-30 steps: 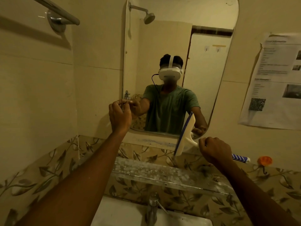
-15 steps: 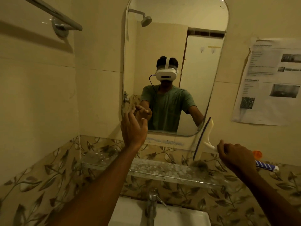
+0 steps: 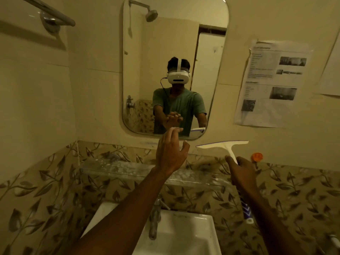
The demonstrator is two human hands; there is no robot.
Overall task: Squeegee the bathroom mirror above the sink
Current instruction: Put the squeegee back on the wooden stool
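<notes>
The tall rounded mirror (image 3: 161,52) hangs on the beige wall above the sink. My left hand (image 3: 170,151) is stretched toward its lower edge, fingers apart, fingertips at the glass, holding nothing. My right hand (image 3: 241,173) grips the handle of a white squeegee (image 3: 223,144). Its blade lies nearly level just below and to the right of the mirror's bottom corner, off the glass. The blue-striped end of the handle sticks out below my wrist.
A spotted glass shelf (image 3: 128,169) runs under the mirror above the white sink (image 3: 184,234) and its tap (image 3: 155,218). An orange hook (image 3: 257,157) sits on the wall by my right hand. Printed papers (image 3: 272,83) hang at right, a towel rail (image 3: 53,13) at upper left.
My left hand has opened from a pinch and moved right to the mirror's lower edge. The squeegee has swung from upright to nearly level and shifted right, below the mirror.
</notes>
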